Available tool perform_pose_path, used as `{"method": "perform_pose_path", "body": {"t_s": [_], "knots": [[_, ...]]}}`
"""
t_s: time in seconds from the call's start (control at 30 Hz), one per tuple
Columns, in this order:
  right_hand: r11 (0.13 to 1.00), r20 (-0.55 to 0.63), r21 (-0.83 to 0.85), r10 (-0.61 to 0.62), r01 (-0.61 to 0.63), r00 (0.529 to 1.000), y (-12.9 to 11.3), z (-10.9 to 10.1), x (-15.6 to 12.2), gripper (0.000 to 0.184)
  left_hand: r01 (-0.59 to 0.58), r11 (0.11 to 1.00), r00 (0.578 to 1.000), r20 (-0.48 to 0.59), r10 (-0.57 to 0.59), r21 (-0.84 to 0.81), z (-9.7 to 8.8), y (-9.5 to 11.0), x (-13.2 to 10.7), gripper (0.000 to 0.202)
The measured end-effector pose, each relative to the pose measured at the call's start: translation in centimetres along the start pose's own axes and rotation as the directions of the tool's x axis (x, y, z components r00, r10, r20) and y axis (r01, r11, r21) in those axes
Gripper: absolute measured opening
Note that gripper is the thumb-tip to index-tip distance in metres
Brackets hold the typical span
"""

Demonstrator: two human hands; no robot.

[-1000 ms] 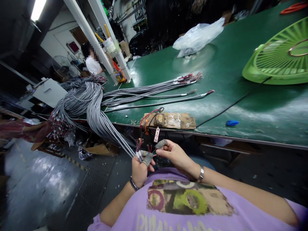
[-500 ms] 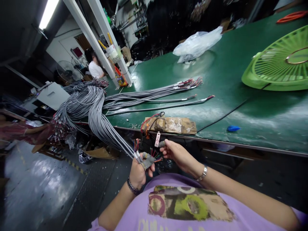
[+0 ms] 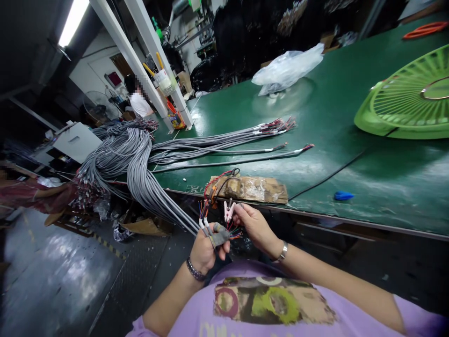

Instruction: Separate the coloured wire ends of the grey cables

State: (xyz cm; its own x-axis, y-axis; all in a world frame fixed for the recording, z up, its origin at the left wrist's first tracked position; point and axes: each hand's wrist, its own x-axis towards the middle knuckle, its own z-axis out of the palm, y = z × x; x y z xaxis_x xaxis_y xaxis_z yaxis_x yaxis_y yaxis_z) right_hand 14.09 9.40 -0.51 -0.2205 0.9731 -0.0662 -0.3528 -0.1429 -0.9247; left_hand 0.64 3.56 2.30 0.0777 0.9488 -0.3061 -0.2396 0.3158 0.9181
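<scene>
My left hand is closed around the ends of several grey cables, below the table's front edge. Thin coloured wires fan out past its thumb, which has a grey wrap, and more stand up beside white bands on the cables. Close by, to the right, my right hand pinches a small pale pink clip between thumb and forefinger. The clip sits just above the coloured wires; whether it touches them I cannot tell.
A wooden block with red and black leads lies at the green table's front edge. More grey cables stretch along the table. A green fan, blue object and plastic bag lie around. A person is behind the posts.
My right hand has moved slightly left and nearer my left hand. The pink clip has turned, so its two arms show. My left hand keeps hold of the cables.
</scene>
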Motion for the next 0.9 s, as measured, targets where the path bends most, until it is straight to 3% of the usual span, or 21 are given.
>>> {"method": "perform_pose_path", "body": {"t_s": [0.17, 0.27, 0.63, 0.9], "knots": [[0.928, 0.211, 0.261, 0.213, -0.265, 0.954, 0.1, 0.5, 0.3, 0.042, 0.003, 1.0, 1.0, 0.007, -0.003, 0.001, -0.1, -0.2, 0.2, 0.03], [0.849, 0.233, 0.384, 0.292, -0.364, 0.927, 0.0, 0.7, 0.6, 0.038, 0.009, 1.0, 1.0, 0.013, -0.009, -0.02, -0.3, -0.3, 0.2, 0.029], [0.779, 0.214, 0.496, 0.318, -0.383, 0.924, 0.4, 0.9, 0.8, 0.028, 0.039, 0.999, 0.999, 0.026, -0.039, 0.007, -0.4, -0.5, 0.3, 0.029], [0.755, 0.337, 0.468, 0.328, -0.459, 0.882, -0.2, 0.3, 0.1, 0.048, -0.02, 0.999, 1.0, 0.01, 0.019, 0.047, -0.3, -0.6, -0.7, 0.028]]}}
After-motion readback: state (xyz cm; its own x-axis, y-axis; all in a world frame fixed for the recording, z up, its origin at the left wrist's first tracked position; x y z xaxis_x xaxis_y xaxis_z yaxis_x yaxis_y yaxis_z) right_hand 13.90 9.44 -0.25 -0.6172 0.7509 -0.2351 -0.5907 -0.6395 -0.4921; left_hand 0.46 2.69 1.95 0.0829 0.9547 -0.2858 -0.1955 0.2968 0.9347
